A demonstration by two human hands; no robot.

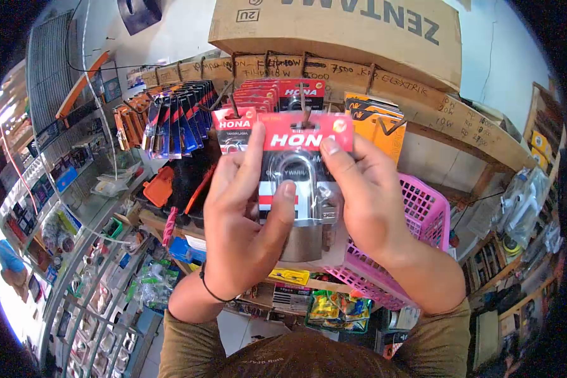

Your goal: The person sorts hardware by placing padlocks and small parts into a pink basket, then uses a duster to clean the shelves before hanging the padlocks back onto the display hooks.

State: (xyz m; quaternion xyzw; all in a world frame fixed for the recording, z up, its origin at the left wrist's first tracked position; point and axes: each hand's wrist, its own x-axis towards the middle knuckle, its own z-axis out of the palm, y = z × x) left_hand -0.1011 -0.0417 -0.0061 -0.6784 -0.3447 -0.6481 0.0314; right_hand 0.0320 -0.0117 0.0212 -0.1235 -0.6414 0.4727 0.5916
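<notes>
A blister-packed padlock (303, 242) on a red and black HONA card is held up in front of me by both hands. My left hand (236, 208) grips the card's left side, its thumb lying across the shackle. At the upper right corner, my right hand (375, 195) pinches the card with thumb and fingers. The card's top overlaps a metal hook (304, 101) on the wooden rail (416, 104). Behind it hang more red HONA packs (252, 94), one of them close to my left fingertips.
Blue and orange packs (179, 120) hang at the left, orange packs (375, 135) at the right. A large cardboard box (340, 31) sits above the rail. Below my right arm is a pink basket (444, 208). A glass display case (63, 271) lines the left side.
</notes>
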